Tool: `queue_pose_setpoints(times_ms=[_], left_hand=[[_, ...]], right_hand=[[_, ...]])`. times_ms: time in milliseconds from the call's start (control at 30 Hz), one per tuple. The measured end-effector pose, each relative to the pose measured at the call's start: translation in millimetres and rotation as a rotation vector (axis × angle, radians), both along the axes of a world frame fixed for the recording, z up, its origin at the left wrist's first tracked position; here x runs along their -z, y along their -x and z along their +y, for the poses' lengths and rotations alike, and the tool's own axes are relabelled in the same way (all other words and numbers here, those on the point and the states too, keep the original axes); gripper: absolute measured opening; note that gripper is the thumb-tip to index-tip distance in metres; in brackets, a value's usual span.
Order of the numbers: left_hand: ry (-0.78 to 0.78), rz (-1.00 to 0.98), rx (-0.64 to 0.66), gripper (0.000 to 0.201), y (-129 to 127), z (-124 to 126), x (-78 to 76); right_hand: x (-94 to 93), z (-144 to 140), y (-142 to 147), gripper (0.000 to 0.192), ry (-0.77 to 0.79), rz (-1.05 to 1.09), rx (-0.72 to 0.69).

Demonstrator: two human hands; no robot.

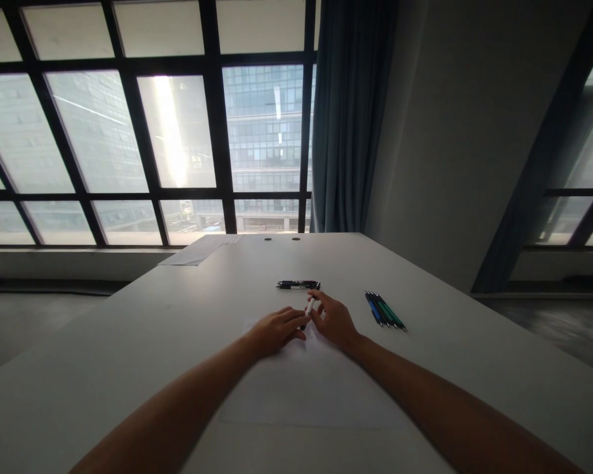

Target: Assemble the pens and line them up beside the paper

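Note:
Both my hands meet over the far edge of a white sheet of paper [306, 388] on the grey table [153, 342]. My right hand [335, 320] pinches a small white pen [310, 306] between thumb and fingers. My left hand [275, 330] touches the pen's lower, dark end with its fingertips. Just beyond the hands lies a black pen [298, 284], flat on the table. A small bunch of blue and green pens [384, 311] lies to the right of my right hand.
Another sheet of paper [200, 251] lies at the table's far left edge, near two round cable holes [281, 238]. Behind the table are a large gridded window, a blue-grey curtain [348, 118] and a wall.

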State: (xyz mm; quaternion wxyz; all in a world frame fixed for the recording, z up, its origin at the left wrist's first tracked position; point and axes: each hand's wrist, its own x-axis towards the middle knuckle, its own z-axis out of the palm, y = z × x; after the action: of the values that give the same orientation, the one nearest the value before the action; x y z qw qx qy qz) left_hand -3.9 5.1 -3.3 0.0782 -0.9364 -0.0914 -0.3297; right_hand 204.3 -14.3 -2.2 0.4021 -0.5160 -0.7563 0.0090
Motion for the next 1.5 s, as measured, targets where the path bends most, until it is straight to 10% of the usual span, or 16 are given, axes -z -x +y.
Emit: queue_pose_setpoints(times_ms=[433, 633, 867, 1500], left_hand=[[0.211, 0.053, -0.110, 0.029, 2.2, -8.8, -8.7], [0.255, 0.116, -0.308, 0.022, 2.1, -5.1, -5.1], [0.299, 0.130, -0.300, 0.032, 6.0, 2.6, 0.9], [0.358, 0.132, -0.282, 0.033, 6.9, 2.8, -0.7]], right_hand=[[-5.3, 5.1, -12.9, 0.037, -0.017, 0.215, 0.130], [-9.9, 13.2, -22.8, 0.053, 0.260, 0.391, -0.171], [-11.4, 8.5, -16.9, 0.011, 0.497, 0.311, -0.213], [-4.1, 17.7, -16.4, 0.015, 0.399, 0.184, -0.010]])
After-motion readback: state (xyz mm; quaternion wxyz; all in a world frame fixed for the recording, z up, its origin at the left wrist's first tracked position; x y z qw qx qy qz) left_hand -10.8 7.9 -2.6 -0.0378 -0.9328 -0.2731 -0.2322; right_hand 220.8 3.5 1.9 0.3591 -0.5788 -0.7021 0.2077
